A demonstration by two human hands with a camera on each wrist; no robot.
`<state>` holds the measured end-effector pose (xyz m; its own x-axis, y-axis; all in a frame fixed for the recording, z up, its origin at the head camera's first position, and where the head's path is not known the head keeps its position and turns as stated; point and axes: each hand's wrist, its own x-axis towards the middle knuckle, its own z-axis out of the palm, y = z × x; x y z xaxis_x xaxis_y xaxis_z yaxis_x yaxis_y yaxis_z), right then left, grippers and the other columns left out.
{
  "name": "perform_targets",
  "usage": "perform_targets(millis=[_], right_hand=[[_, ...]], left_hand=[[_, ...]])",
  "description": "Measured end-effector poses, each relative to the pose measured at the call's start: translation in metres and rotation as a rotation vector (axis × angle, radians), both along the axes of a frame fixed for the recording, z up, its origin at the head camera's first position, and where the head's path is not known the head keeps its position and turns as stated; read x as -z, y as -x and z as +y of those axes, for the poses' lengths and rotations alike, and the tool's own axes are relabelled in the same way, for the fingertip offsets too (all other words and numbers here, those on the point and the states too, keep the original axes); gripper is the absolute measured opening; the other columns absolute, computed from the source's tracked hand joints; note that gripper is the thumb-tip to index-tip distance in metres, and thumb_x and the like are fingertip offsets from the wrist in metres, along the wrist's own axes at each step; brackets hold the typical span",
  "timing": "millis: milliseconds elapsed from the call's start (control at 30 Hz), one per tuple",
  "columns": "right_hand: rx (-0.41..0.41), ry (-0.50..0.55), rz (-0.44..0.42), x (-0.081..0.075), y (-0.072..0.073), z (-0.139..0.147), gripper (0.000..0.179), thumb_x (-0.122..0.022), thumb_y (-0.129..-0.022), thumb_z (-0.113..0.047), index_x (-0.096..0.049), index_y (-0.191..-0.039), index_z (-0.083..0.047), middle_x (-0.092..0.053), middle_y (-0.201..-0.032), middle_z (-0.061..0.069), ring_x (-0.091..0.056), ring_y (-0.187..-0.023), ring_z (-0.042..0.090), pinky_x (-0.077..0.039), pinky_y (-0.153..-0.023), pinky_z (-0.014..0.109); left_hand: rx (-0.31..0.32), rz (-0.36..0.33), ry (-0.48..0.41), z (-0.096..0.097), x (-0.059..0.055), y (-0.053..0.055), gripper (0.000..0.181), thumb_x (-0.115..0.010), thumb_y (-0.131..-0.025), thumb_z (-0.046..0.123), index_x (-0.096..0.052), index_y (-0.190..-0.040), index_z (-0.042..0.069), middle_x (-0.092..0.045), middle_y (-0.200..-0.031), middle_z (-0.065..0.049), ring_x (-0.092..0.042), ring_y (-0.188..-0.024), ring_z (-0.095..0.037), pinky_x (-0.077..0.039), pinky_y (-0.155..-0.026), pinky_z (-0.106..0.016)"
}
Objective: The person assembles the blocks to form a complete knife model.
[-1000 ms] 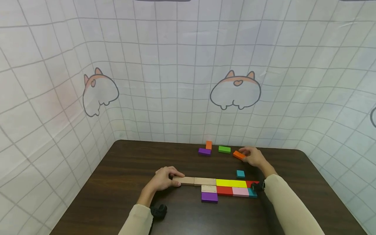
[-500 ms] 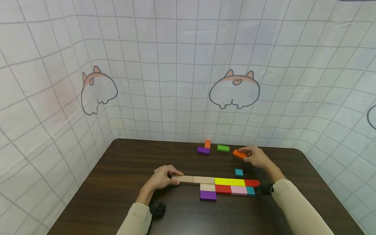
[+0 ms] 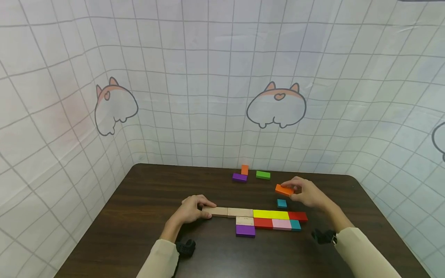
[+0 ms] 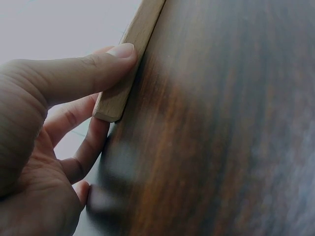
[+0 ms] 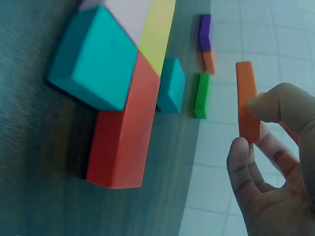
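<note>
My left hand (image 3: 192, 209) pinches the left end of a plain wooden block (image 3: 217, 211), thumb on the near side; the left wrist view shows the same wooden block (image 4: 120, 93) lying along the table. My right hand (image 3: 309, 193) holds an orange block (image 3: 284, 190) between thumb and fingers, behind the row; in the right wrist view the orange block (image 5: 247, 101) appears clear of the table. The wooden block heads a row with another wooden block (image 3: 240, 212), yellow (image 3: 271, 214) and a red block (image 3: 298, 216). A small teal block (image 3: 282, 203) lies just behind the row.
Against the row's front lie a short wooden block (image 3: 245, 221), a red block (image 3: 263, 223), a pink block (image 3: 281, 224), a teal block (image 3: 295, 225) and a purple block (image 3: 245, 231). Farther back are purple (image 3: 240, 177), orange (image 3: 245, 170) and green (image 3: 263, 175) blocks, near the white curtain.
My right hand has drawn the orange block back from the table's far side, toward the row and the small teal block. My left hand keeps its place on the wooden block.
</note>
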<state>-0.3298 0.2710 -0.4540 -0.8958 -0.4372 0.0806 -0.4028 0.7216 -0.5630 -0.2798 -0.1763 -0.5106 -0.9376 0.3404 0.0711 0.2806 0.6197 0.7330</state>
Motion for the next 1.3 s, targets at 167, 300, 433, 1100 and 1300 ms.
perform_targets(millis=[167, 300, 433, 1100, 1300], right_hand=[[-0.055, 0.038, -0.014, -0.002, -0.021, -0.003, 0.041, -0.07, -0.089, -0.001, -0.071, -0.129, -0.012, -0.059, -0.108, 0.005, -0.05, -0.086, 0.02, -0.048, -0.067, 0.026], [-0.093, 0.053, -0.033, -0.002, -0.036, -0.008, 0.041, -0.072, -0.089, -0.003, -0.072, -0.127, -0.017, -0.058, -0.109, 0.001, -0.052, -0.084, 0.016, -0.05, -0.07, 0.025], [-0.156, 0.066, -0.023, 0.003, -0.048, -0.014, 0.04, -0.073, -0.089, -0.003, -0.072, -0.126, -0.019, -0.06, -0.112, -0.001, -0.053, -0.084, 0.013, -0.051, -0.071, 0.024], [-0.341, 0.124, -0.101, 0.027, -0.086, -0.032, 0.041, -0.069, -0.088, 0.003, -0.073, -0.122, -0.018, -0.059, -0.108, 0.003, -0.055, -0.077, 0.007, -0.05, -0.068, 0.022], [-0.34, 0.101, -0.12, 0.029, -0.09, -0.037, 0.04, -0.07, -0.087, 0.003, -0.074, -0.12, -0.019, -0.061, -0.11, 0.001, -0.054, -0.079, 0.009, -0.049, -0.067, 0.022]], left_hand=[[-0.001, -0.009, -0.007, -0.001, 0.0, -0.001, 0.027, -0.086, -0.082, 0.019, -0.082, -0.107, 0.026, -0.067, -0.092, 0.011, -0.046, -0.08, -0.017, -0.016, -0.1, -0.056], [0.002, -0.009, -0.011, -0.002, 0.001, -0.001, 0.027, -0.086, -0.082, 0.018, -0.082, -0.107, 0.027, -0.067, -0.092, 0.011, -0.046, -0.08, -0.016, -0.016, -0.098, -0.054], [0.004, -0.013, -0.013, -0.002, 0.001, -0.001, 0.027, -0.086, -0.082, 0.019, -0.082, -0.107, 0.027, -0.067, -0.092, 0.011, -0.046, -0.08, -0.016, -0.016, -0.098, -0.055], [0.009, -0.013, -0.013, -0.001, -0.002, -0.001, 0.027, -0.086, -0.082, 0.019, -0.082, -0.107, 0.028, -0.068, -0.094, 0.011, -0.047, -0.081, -0.016, -0.017, -0.095, -0.052], [0.004, -0.019, -0.008, 0.0, -0.001, -0.001, 0.027, -0.086, -0.082, 0.019, -0.081, -0.107, 0.028, -0.068, -0.094, 0.011, -0.047, -0.082, -0.016, -0.017, -0.103, -0.057]])
